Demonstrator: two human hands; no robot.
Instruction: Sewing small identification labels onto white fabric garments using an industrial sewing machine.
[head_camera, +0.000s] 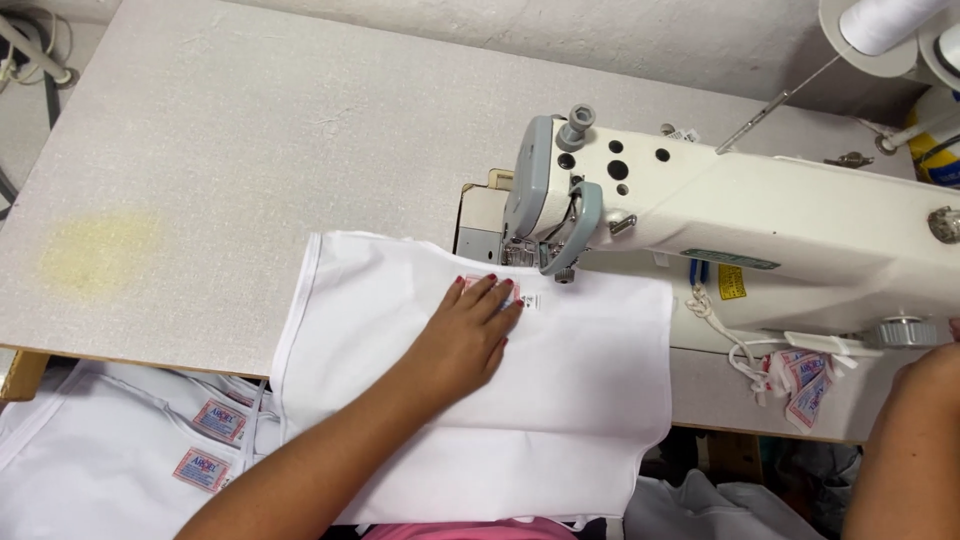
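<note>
My left hand (468, 335) lies flat, fingers together, on a white fabric piece (575, 380) spread on the table. Its fingertips press a small pink-and-white label (500, 288) against the cloth, just in front of the needle area of the white sewing machine (740, 235). My right hand (950, 345) is at the far right edge by the machine's handwheel (903, 331); only a sliver of it and the forearm show, so its grip is not visible.
Grey speckled table (200, 170) with a yellowish stain at left. Finished white pieces with labels (205, 445) hang below the front edge at left. A bundle of spare labels (800, 375) hangs under the machine arm. Thread cones (885, 25) stand at top right.
</note>
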